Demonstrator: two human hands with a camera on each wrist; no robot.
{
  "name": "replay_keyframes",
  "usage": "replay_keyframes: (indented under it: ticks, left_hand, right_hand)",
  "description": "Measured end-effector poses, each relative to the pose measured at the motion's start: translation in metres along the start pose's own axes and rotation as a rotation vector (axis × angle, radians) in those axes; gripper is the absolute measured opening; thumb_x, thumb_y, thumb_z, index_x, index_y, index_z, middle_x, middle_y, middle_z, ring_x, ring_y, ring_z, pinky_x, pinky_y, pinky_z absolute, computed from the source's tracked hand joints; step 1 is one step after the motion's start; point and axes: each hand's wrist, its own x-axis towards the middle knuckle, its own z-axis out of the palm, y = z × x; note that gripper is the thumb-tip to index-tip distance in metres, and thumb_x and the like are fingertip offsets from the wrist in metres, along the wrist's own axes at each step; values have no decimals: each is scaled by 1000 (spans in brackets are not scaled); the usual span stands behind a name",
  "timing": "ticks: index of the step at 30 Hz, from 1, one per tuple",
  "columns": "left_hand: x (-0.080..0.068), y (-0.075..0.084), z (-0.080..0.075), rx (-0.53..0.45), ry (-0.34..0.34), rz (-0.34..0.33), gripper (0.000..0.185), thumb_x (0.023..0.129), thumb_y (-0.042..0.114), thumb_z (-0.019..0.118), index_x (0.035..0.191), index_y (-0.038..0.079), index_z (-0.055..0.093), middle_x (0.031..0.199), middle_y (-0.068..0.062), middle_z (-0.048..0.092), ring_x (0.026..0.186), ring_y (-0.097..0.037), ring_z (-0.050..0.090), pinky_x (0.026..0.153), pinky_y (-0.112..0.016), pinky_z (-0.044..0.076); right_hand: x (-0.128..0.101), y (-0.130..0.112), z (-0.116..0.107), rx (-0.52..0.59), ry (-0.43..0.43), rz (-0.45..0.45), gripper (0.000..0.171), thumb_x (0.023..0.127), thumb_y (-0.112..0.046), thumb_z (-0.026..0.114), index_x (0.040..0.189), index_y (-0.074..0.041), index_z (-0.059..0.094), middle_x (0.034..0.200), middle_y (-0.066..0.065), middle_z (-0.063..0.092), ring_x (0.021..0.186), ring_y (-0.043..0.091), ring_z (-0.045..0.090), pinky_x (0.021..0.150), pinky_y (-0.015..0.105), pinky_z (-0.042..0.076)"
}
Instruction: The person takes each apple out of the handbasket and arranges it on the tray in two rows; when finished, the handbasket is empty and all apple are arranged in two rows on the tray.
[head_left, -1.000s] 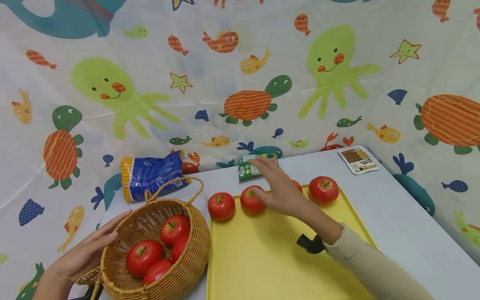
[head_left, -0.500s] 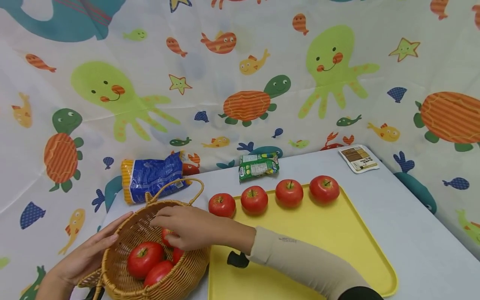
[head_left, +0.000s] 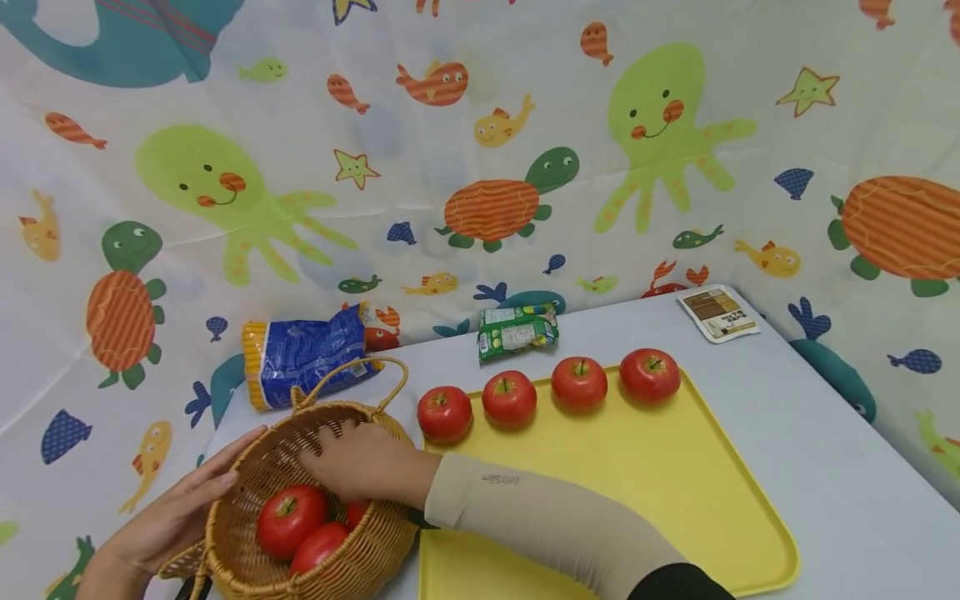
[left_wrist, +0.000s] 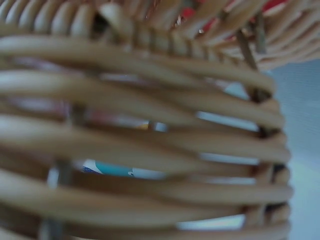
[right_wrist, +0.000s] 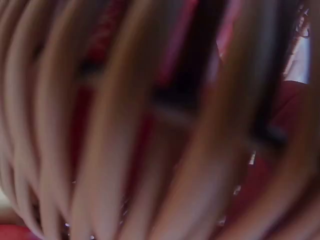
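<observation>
A wicker basket (head_left: 375,533) stands at the front left and holds red apples (head_left: 288,518). My left hand (head_left: 180,508) rests with straight fingers against its left wall. My right hand (head_left: 360,462) reaches down inside it, its fingers curled over an apple that it mostly hides. Beside the basket lies a yellow tray (head_left: 637,483). Several more apples sit in a row along its far edge, from the leftmost apple (head_left: 445,412) to the rightmost apple (head_left: 649,374). The left wrist view shows only basket weave (left_wrist: 150,140). In the right wrist view there is blurred weave (right_wrist: 125,125) with red behind it.
A blue bag (head_left: 307,354) lies behind the basket, and a small green packet (head_left: 517,332) behind the tray. At the far right corner of the white table (head_left: 825,467) lies a brown and white card (head_left: 718,312). A sea-creature cloth hangs close behind.
My right hand left the row of apples on the tray, swung left and went down into the basket. The left hand stayed on the basket's side.
</observation>
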Motion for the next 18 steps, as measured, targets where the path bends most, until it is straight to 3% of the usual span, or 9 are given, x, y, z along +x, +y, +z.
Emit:
replay_keyframes:
  ticks: [6,12,18]
  left_hand:
    - [1,0,-2,-8,-22,-17,60,112,17,12,156,54,30,150,28,44,135,-9,50,105,-59,45]
    - [2,1,-3,-12,-20,-28,60,112,17,12,156,55,28,150,29,44,134,-7,50,106,-58,45]
    - [0,1,-2,-2,-5,-21,60,112,17,13,159,53,22,150,28,43,134,-6,49,106,-57,45]
  right_hand:
    - [1,-2,2,-28,-84,25,46,110,-38,44,154,-51,37,159,-7,37,134,19,47,98,30,50]
    - [2,-6,3,-143,-130,66,42,110,-42,35,149,-58,41,149,-9,49,127,19,48,82,27,53]
    - [6,-10,3,-170,-152,116,38,109,-46,40,144,-60,45,140,-7,49,117,16,51,78,25,53]
